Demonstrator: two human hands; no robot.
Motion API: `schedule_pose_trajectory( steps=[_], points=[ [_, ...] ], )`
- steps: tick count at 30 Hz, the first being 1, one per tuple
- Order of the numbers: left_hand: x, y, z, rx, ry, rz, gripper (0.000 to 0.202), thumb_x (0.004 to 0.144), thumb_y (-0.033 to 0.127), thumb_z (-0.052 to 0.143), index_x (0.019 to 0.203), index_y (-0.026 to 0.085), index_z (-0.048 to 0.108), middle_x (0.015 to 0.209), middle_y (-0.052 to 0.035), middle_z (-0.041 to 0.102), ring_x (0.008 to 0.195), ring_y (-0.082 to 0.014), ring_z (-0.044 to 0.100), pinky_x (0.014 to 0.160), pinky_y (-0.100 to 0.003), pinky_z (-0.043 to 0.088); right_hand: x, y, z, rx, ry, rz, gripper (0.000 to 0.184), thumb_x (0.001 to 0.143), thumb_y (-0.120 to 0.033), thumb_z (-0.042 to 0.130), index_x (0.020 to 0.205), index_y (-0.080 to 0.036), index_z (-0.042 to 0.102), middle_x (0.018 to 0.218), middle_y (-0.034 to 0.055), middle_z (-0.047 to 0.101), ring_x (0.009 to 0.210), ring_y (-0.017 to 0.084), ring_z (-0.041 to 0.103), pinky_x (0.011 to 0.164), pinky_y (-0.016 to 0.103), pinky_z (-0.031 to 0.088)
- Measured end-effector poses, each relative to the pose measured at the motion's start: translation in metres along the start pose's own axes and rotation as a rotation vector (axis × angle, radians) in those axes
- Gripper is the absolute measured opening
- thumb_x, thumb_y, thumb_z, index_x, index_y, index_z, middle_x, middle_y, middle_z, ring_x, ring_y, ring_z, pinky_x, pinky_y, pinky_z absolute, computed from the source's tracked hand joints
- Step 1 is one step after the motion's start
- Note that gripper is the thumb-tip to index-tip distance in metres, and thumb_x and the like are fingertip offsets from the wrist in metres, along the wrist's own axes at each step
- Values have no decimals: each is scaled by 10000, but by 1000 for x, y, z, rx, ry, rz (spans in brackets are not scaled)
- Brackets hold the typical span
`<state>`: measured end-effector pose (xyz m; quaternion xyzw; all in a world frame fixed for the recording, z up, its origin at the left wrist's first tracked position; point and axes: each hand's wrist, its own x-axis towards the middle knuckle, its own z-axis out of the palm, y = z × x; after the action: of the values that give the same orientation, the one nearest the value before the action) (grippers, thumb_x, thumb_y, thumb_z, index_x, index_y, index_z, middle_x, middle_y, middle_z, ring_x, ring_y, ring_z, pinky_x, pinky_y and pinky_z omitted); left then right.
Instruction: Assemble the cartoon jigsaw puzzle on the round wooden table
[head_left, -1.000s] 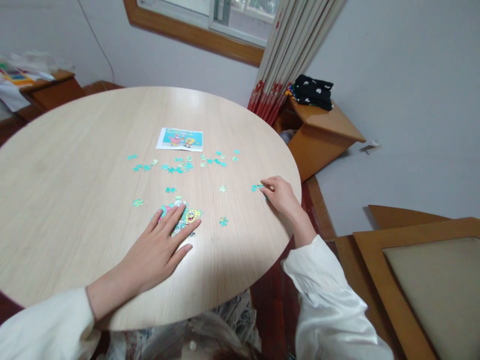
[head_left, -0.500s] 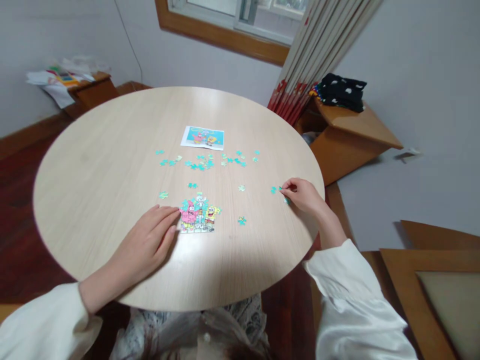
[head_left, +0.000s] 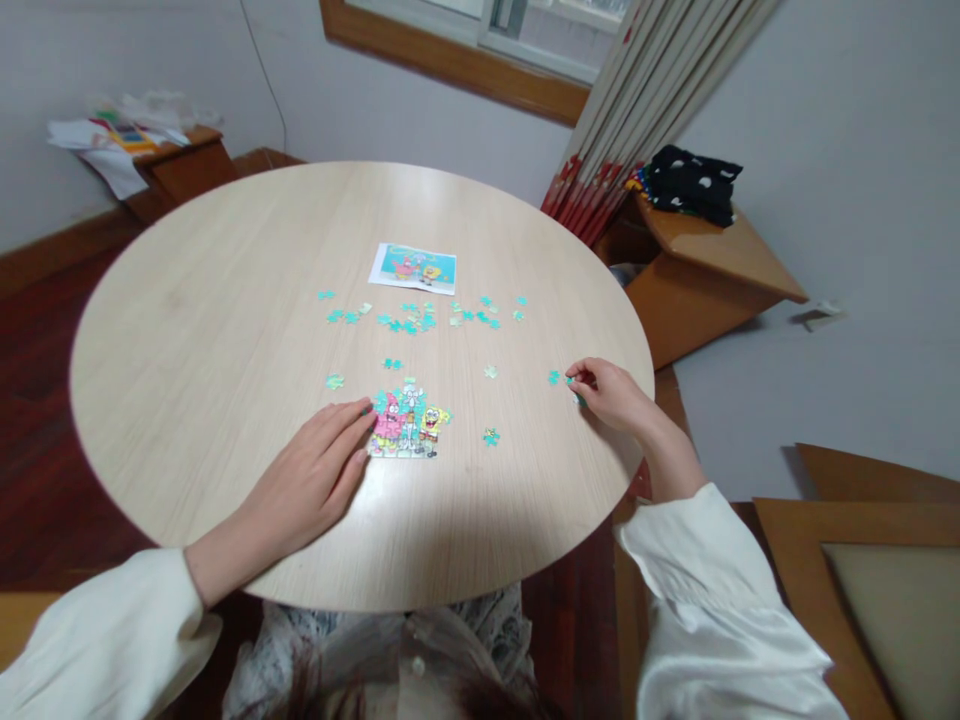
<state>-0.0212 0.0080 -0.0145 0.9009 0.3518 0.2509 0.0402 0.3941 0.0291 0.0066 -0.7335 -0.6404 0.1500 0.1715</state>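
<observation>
A partly joined cartoon puzzle (head_left: 409, 425) lies on the round pale wood table (head_left: 225, 330). My left hand (head_left: 315, 478) rests flat beside it, fingers stretched, fingertips touching its left edge. My right hand (head_left: 611, 392) is near the table's right edge, fingers pinched on a teal puzzle piece (head_left: 574, 383); another teal piece (head_left: 553, 377) lies just to its left. Several loose teal pieces (head_left: 420, 315) are strewn across the middle. A small reference picture (head_left: 414, 267) lies beyond them.
A wooden stand (head_left: 705, 260) with a black dotted cloth (head_left: 694, 182) sits right of the table by striped curtains (head_left: 637, 110). A low cabinet with papers (head_left: 135, 140) stands far left. A wooden chair seat (head_left: 885, 560) is at the lower right.
My left hand slid off the joined puzzle to its left edge, uncovering it. My right hand stayed pinched at the pieces on the right. The view shifted right and back.
</observation>
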Motion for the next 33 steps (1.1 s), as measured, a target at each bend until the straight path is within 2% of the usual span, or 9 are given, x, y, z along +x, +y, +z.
schedule_pose_trajectory(
  steps=[5,9,12,14,18,21,26,33],
  points=[
    [0,1,-1,-19,36,23,361,962,190,410,1298,111,518,1325,-192,560,1228,-294,532,1042,-498,462,2,2,-3,-21,-15,-50,93,745,-163,570,812,-193,629,839,72,651,730,199,586,718,358,477],
    [1,2,-2,-43,60,27,355,957,174,415,1292,121,519,1309,-183,562,1221,-289,533,1034,-490,464,-4,-8,-6,49,-26,-54,68,771,-177,559,811,-200,608,743,36,636,677,180,567,674,333,449],
    [1,3,-5,-53,74,27,336,952,154,420,1265,115,534,1273,-181,578,1184,-282,552,1005,-473,479,-18,-33,-5,192,37,-92,136,795,-270,595,897,-201,652,761,39,658,703,183,585,703,344,454],
    [2,6,-7,-54,84,34,302,949,134,426,1221,100,553,1212,-181,603,1121,-267,578,958,-444,501,-31,-58,1,382,62,-71,180,783,-342,621,874,-196,675,793,58,686,717,187,605,700,349,469],
    [7,20,-10,-102,78,58,203,945,110,451,1087,93,595,1025,-139,656,948,-217,613,830,-359,528,-57,-109,24,826,-113,53,250,709,-406,720,812,-192,644,733,49,700,693,179,662,684,342,515],
    [11,35,-10,-171,48,87,163,940,102,464,997,112,616,930,-103,668,868,-196,608,768,-328,519,-67,-131,41,994,-250,121,284,691,-419,763,780,-191,617,696,40,708,684,171,687,675,327,528],
    [16,49,-8,-220,39,101,168,941,118,466,939,134,633,857,-79,674,783,-182,596,697,-316,487,-71,-140,51,1068,-308,181,330,659,-440,804,734,-190,602,659,30,711,690,173,714,602,273,502],
    [19,48,-3,-202,32,76,203,961,155,447,889,147,637,818,-63,670,753,-172,572,682,-316,453,-74,-139,52,1097,-343,209,349,653,-466,808,733,-196,600,673,35,722,725,190,730,583,269,501]
  ],
)
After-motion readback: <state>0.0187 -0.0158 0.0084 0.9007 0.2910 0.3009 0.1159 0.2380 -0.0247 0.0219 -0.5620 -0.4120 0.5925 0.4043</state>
